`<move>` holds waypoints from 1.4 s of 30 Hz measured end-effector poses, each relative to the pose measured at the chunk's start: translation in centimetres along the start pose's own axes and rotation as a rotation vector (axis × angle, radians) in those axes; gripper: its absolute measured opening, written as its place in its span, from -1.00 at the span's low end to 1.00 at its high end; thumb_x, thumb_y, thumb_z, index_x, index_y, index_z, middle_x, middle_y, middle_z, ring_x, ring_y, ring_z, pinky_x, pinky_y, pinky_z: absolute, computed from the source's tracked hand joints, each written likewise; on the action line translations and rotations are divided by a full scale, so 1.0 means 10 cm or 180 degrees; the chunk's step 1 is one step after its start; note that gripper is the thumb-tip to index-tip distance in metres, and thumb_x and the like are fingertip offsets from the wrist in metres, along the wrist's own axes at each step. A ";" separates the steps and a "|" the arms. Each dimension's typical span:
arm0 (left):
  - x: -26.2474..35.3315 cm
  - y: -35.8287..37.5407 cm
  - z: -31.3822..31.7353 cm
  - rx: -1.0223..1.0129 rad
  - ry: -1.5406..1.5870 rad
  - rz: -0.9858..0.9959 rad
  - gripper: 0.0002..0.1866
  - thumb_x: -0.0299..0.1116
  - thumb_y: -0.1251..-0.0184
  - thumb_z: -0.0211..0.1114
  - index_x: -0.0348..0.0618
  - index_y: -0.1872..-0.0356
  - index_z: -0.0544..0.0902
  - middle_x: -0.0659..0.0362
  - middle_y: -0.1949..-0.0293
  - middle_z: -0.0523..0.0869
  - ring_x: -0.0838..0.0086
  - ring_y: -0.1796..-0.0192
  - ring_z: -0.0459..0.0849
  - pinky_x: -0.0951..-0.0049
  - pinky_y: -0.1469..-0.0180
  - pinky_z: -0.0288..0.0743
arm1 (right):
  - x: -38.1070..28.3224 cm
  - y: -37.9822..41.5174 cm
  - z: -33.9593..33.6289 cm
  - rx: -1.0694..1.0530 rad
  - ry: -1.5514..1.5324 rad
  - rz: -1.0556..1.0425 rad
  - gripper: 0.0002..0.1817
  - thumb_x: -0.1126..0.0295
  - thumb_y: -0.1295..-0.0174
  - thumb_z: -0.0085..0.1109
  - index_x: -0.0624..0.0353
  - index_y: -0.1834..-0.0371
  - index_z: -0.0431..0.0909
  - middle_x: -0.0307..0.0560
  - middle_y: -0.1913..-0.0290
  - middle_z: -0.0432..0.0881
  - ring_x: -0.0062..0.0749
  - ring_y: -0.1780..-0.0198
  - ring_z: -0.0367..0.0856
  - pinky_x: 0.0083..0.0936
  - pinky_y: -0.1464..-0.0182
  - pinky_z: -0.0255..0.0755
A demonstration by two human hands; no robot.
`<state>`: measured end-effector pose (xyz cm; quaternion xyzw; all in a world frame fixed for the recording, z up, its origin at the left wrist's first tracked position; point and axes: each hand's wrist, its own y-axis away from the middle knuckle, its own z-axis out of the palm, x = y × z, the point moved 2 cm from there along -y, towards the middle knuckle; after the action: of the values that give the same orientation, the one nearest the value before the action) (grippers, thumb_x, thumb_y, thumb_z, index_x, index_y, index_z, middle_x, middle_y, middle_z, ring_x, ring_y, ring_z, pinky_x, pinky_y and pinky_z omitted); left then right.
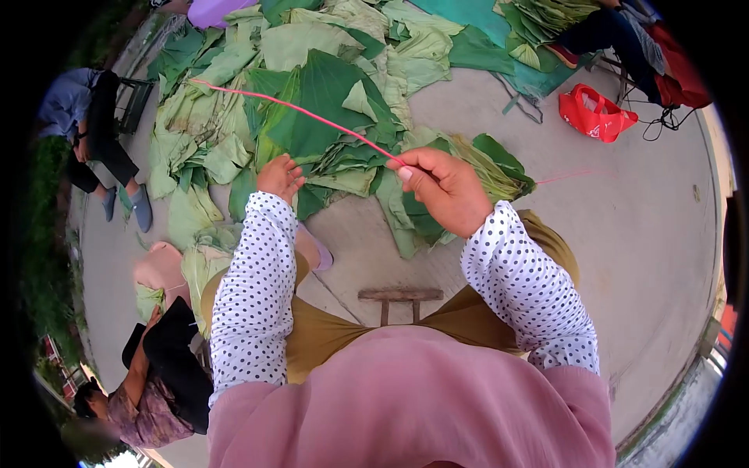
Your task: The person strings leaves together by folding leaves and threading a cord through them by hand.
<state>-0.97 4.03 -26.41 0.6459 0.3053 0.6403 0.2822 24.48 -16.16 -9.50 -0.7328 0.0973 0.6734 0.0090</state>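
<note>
My right hand (446,189) pinches one end of a thin pink string (312,115) between thumb and fingers. From there the string runs up and left over the leaves, its far end lying loose. With loosely curled, parted fingers and nothing seen in them, my left hand (281,179) is open beside the near edge of a heap of large green leaves (320,101). Partly behind my right hand is a folded bundle of leaves (499,170), its layered edges facing right. Another pink string (563,177) lies on the concrete past that bundle.
Below my hands, a small wooden stool (400,295) stands between my legs. A red bag (594,113) is on the ground at right, close to a seated person (647,58). Two more people sit at left, one in a blue shirt (66,101). A purple basin (218,11) stands at the top.
</note>
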 end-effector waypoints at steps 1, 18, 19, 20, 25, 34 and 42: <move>-0.04 -0.03 -0.02 -0.0060 0.0017 0.0053 -0.48 -0.22 -0.35 0.21 -0.12 -0.27 0.33 0.05 -0.17 0.45 0.28 -0.02 0.51 0.19 0.01 0.48 | -0.01 0.02 0.00 0.0038 -0.0070 0.0000 -0.80 0.45 -0.34 0.10 0.27 0.05 0.58 -0.17 0.27 0.60 -0.54 0.28 0.51 -0.57 0.16 0.42; -0.68 -1.40 0.81 0.0869 0.0433 -0.0441 -0.56 -0.27 -0.05 0.33 -0.31 0.09 0.48 0.03 0.15 0.57 0.24 0.18 0.60 0.25 0.14 0.53 | -0.17 -0.13 -0.07 -0.0042 -0.0211 0.0732 -0.83 0.52 -0.35 0.04 0.27 0.07 0.59 -0.19 0.32 0.53 -0.60 0.33 0.48 -0.64 0.25 0.39; -0.58 -1.44 0.80 0.0851 0.0437 -0.0350 -0.58 -0.28 -0.03 0.33 -0.32 0.11 0.49 0.04 0.18 0.57 0.24 0.21 0.61 0.26 0.15 0.53 | -0.17 -0.13 -0.06 -0.0051 -0.0208 0.0725 -0.83 0.52 -0.35 0.04 0.27 0.07 0.59 -0.19 0.32 0.53 -0.60 0.33 0.48 -0.64 0.25 0.39; -0.48 -1.46 0.79 0.0849 0.0415 -0.0217 -0.60 -0.29 -0.02 0.33 -0.32 0.14 0.50 0.04 0.20 0.58 0.24 0.23 0.61 0.26 0.17 0.53 | -0.14 -0.15 -0.07 -0.0031 -0.0228 0.0711 -0.83 0.52 -0.36 0.04 0.27 0.08 0.59 -0.20 0.32 0.53 -0.61 0.33 0.48 -0.65 0.25 0.39; 0.34 -1.26 0.39 0.0834 0.0295 0.0930 -0.69 -0.36 0.03 0.33 -0.34 0.27 0.55 0.08 0.34 0.62 0.26 0.35 0.63 0.27 0.25 0.53 | -0.11 -0.08 -0.07 0.0122 -0.0400 0.0489 -0.82 0.44 -0.39 0.05 0.25 0.08 0.59 -0.26 0.31 0.53 -0.67 0.34 0.47 -0.67 0.29 0.38; 1.87 0.24 -0.13 -0.0518 -0.0737 0.2412 -0.55 -0.47 0.08 0.37 -0.36 0.07 0.56 0.13 0.24 0.69 0.39 0.27 0.65 0.41 0.14 0.53 | -0.05 -0.02 -0.07 0.0151 -0.0285 0.0142 -0.80 0.35 -0.39 0.05 0.21 0.09 0.61 -0.29 0.39 0.54 -0.69 0.40 0.42 -0.68 0.34 0.34; 1.72 -0.35 -1.00 0.1727 -0.2952 0.2247 -0.25 -0.16 -0.05 0.43 -0.20 -0.29 0.39 -0.11 -0.19 0.55 0.10 -0.22 0.54 0.25 -0.26 0.39 | -0.06 -0.03 -0.12 0.0146 -0.0216 0.0282 -0.79 0.34 -0.42 0.02 0.17 0.06 0.60 -0.35 0.40 0.53 -0.72 0.39 0.39 -0.73 0.30 0.34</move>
<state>-11.20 19.04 -17.56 0.9657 0.0718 0.2489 -0.0161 25.70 -15.99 -8.88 -0.7041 0.1447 0.6953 -0.0008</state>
